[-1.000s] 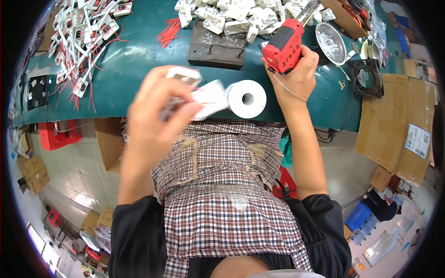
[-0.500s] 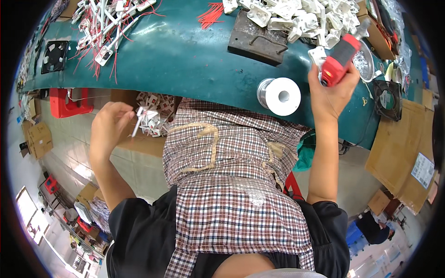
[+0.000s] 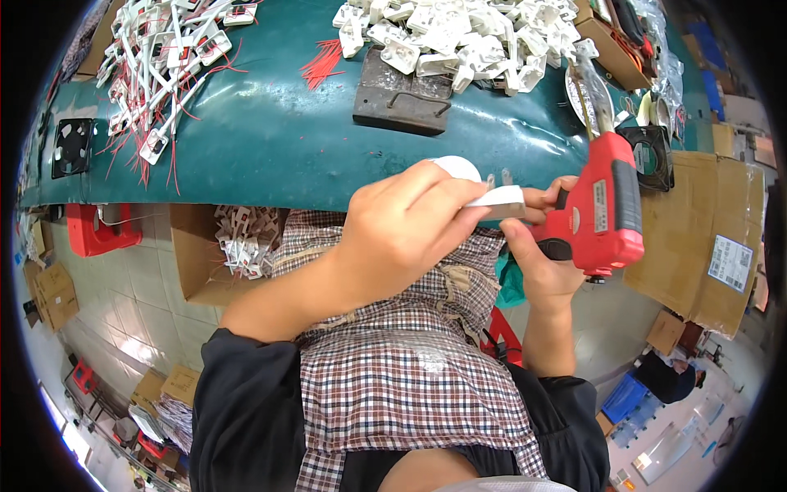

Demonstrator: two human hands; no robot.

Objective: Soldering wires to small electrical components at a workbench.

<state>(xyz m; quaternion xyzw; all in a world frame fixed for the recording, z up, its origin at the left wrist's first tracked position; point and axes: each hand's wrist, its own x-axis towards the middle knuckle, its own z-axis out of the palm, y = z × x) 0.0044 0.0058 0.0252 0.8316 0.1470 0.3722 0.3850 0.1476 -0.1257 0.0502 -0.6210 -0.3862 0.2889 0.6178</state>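
Note:
My left hand point(image 3: 402, 217) reaches across my lap, its fingers closed on a white plastic plug piece point(image 3: 507, 199) with two small metal prongs sticking up. The right hand point(image 3: 545, 266) holds a red and dark grey gun-shaped tool point(image 3: 594, 213), its narrow front end pointing up and away from me. Fingertips of that same hand reach the plug piece's right side. Behind my left fingers shows the white end of a wire spool point(image 3: 457, 168); the rest of the spool is hidden.
White plastic pieces point(image 3: 459, 37) are heaped at the back of the green table point(image 3: 270, 156), behind a dark metal block point(image 3: 402, 94). Red wires point(image 3: 321, 66) lie beside it. Wired white assemblies point(image 3: 164, 74) pile up at left. Below the edge stands a cardboard box point(image 3: 190, 262) of parts.
My left hand has left a small white part at the cardboard box and moved right to the plug piece. My right hand has come down and nearer with the tool. The view has shifted.

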